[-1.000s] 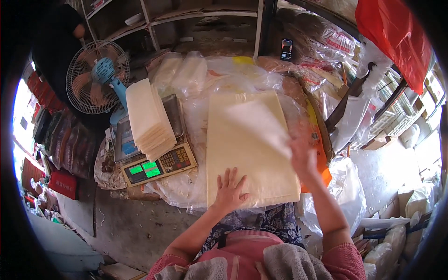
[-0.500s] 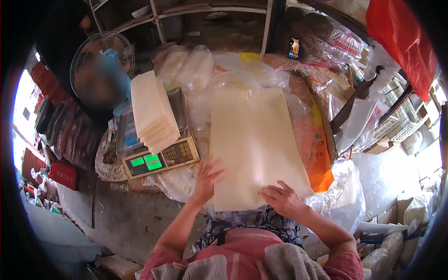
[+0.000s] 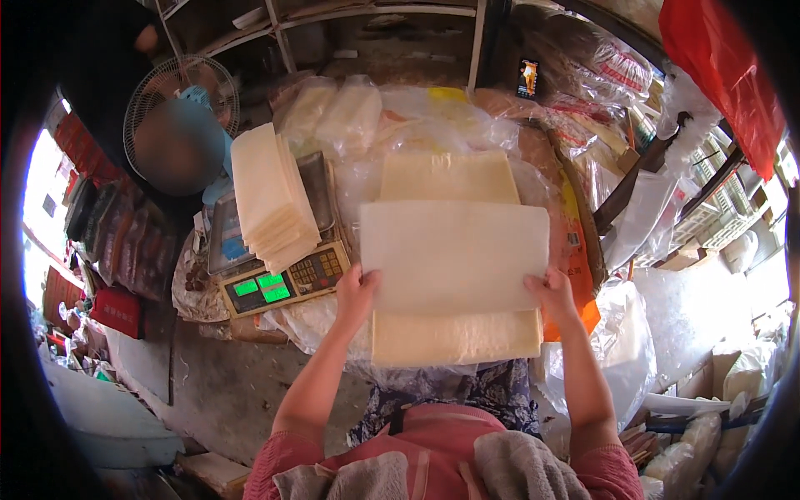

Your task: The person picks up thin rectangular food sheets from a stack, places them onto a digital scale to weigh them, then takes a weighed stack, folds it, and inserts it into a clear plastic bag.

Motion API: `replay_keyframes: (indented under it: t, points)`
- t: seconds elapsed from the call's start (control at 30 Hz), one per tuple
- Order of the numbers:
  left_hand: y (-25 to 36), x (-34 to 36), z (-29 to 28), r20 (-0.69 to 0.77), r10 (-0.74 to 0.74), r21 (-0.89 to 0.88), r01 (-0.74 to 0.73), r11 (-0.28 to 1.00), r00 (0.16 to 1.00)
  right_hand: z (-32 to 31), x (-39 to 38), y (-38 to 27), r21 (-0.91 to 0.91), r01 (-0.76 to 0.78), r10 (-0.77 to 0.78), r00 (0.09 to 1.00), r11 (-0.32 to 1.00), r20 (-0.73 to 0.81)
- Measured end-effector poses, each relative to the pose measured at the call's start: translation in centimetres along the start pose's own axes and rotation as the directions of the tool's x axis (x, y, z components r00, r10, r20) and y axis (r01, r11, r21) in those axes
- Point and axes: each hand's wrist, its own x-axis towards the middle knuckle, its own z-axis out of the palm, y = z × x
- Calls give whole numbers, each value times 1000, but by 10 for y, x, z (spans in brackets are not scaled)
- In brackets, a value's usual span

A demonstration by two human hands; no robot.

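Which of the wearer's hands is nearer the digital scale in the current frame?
Left. The left hand grips the pale sheet by its left side, just right of the scale; the right hand grips the opposite side, farther away.

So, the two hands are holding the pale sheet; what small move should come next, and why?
Probably lower the pale sheet evenly onto the cream stack: the left hand and right hand grip its opposite side edges, and the stack lies beneath, offering a flat surface.
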Motion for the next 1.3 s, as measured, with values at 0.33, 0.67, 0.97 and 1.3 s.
replay_keyframes:
  t: [0.33,0.67,0.97,1.3]
  points:
    - [2,-28,38,392,361,595,-533,602,846,32,49,15,-420,-77,-56,954,904,-296]
    - [-16,-27,40,402,457,585,-607,538,793,92,13,30,-886,310,-468,875,344,125]
    - [43,-21,-11,440,497,495,-664,560,748,142,-13,-76,-642,570,-503,806,513,313]
    - [-18,-21,1,-237,434,-97,-466,880,869,83,-53,-78,-483,762,-718,614,431,328]
